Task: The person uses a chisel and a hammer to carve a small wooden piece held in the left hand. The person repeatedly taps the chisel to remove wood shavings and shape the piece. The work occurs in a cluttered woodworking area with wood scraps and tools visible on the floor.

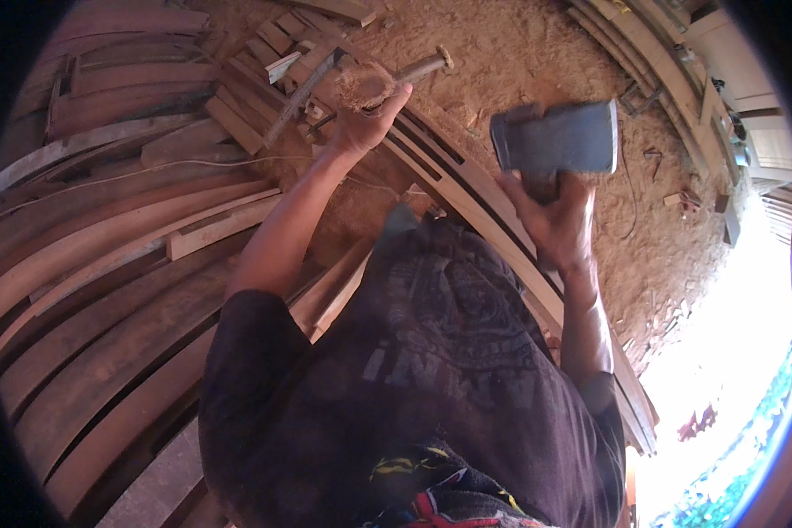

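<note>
My left hand (365,130) is closed around a round brown piece (367,85) with a rough, fibrous-looking top. Its kind is unclear, and its lower part is hidden by my fingers. To the right, my right hand (561,216) grips an axe (556,138) close beneath the head. The broad dark blade faces up toward me, its pale cutting edge pointing right. Most of the axe's handle is hidden by the hand and forearm. Both hands are raised above long wooden beams (466,204), with the axe apart from the brown piece.
Stacked planks (132,352) fill the left side. Short wood offcuts (238,114) and a rod with a knobbed end (424,68) lie beyond my left hand. Sawdust-covered ground (493,62) stretches behind, with more long boards (647,79) at the far right. A thin cord (150,167) crosses the planks.
</note>
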Demonstrator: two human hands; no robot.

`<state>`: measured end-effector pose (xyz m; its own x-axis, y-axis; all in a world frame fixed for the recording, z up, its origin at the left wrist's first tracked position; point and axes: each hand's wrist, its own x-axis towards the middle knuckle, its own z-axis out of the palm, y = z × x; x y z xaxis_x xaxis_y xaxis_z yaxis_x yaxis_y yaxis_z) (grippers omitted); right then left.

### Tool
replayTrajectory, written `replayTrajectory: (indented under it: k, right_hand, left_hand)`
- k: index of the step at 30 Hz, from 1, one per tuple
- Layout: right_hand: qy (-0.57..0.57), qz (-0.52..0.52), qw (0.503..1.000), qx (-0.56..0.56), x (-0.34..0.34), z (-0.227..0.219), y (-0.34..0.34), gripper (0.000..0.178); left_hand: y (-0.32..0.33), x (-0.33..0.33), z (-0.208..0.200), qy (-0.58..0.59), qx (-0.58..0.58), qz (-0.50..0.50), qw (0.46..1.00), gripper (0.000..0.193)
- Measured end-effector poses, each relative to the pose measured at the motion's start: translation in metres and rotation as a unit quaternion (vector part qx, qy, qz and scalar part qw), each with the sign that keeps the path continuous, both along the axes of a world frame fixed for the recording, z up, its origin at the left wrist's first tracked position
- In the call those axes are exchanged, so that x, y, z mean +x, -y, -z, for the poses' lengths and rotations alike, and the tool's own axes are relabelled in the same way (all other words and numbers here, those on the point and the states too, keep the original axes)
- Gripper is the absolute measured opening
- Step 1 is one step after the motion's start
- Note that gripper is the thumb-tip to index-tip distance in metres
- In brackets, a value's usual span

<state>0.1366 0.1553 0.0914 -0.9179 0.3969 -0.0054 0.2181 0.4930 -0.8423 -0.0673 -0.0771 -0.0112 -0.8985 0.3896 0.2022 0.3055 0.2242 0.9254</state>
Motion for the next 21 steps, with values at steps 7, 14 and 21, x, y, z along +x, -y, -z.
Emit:
replayTrajectory:
  k: [7,14,21]
  right_hand:
    - [-0.155,-0.181,0.951,0.195,-0.081,-0.035,0.048,0.017]
    - [-0.021,-0.219,0.959,0.180,-0.092,-0.012,0.038,0.030]
    - [-0.031,-0.124,0.988,0.081,-0.067,-0.020,0.025,0.034]
  left_hand:
    - [0.005,-0.001,0.016,-0.258,-0.137,0.001,0.956,0.026]
    - [0.009,0.005,0.051,-0.245,-0.106,0.019,0.964,0.040]
    - [-0.006,0.008,-0.003,0.022,0.019,0.006,1.000,0.019]
